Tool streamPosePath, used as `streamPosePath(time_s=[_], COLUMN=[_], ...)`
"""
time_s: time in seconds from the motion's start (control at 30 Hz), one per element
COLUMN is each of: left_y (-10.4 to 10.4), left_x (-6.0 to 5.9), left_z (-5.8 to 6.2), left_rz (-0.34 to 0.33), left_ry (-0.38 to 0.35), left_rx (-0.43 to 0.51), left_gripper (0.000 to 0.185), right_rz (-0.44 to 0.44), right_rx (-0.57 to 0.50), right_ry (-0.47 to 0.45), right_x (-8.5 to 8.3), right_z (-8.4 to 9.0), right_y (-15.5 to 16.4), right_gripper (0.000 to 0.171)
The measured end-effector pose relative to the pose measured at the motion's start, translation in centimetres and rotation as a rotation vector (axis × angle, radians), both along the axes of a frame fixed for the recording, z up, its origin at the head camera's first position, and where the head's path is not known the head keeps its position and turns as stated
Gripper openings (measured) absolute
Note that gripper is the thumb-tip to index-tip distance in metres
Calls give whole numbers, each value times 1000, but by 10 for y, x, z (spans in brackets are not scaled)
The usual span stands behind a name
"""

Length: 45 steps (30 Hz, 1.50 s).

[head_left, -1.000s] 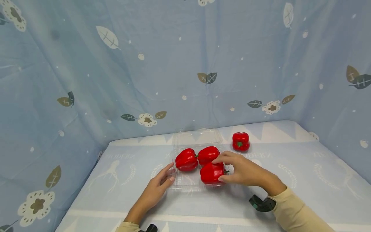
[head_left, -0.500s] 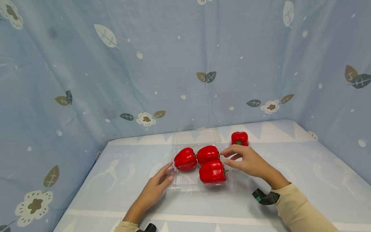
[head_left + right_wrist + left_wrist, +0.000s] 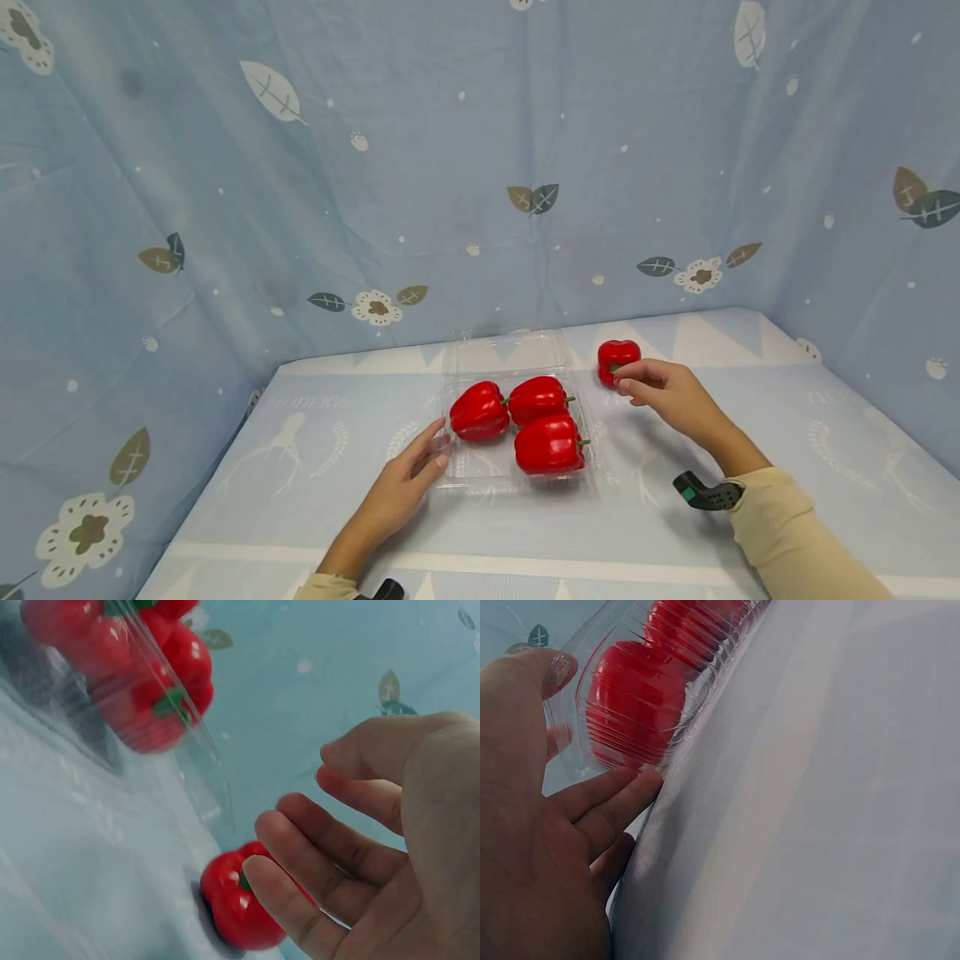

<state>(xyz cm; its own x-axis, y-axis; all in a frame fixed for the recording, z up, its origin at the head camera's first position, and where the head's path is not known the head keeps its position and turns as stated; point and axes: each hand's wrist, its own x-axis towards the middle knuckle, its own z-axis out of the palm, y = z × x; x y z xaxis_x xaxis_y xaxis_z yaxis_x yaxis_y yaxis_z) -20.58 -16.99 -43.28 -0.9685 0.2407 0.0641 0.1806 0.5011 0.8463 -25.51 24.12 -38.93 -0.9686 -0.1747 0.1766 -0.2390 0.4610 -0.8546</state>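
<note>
Three red bell peppers with green stems lie in a clear plastic clamshell box point(image 3: 474, 482): one at the left point(image 3: 480, 412), one at the back right point(image 3: 538, 399) and one at the front right point(image 3: 551, 445). My left hand point(image 3: 395, 496) rests against the box's left side with relaxed fingers, thumb by the rim and fingertips low on the wall in the left wrist view. Beyond the box, a fourth bell pepper point(image 3: 618, 357) lies on the table. My right hand point(image 3: 670, 398) is just in front of it, fingers loosely bent, nothing held; contact cannot be told.
The box's clear lid point(image 3: 507, 353) lies folded back toward the curtain point(image 3: 465, 167), which encloses the table at the back and sides. Pale patterned cloth point(image 3: 480, 533) covers the table. Each wrist wears a black device point(image 3: 707, 492).
My right hand has let go of the front-right pepper in the box and moved back and right to the lone pepper. The left hand stays at the box.
</note>
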Motion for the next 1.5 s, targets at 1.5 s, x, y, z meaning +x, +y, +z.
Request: streamPosePath(time_s=[1.5], left_y=[1], left_x=[0], left_z=[-3], left_rz=[2], left_ry=[37], left_rx=[-33], left_gripper=[54], right_rz=[-450], right_rx=[322], right_ry=[35], right_x=[-49], right_z=[-18], right_y=[-9], right_gripper=[66])
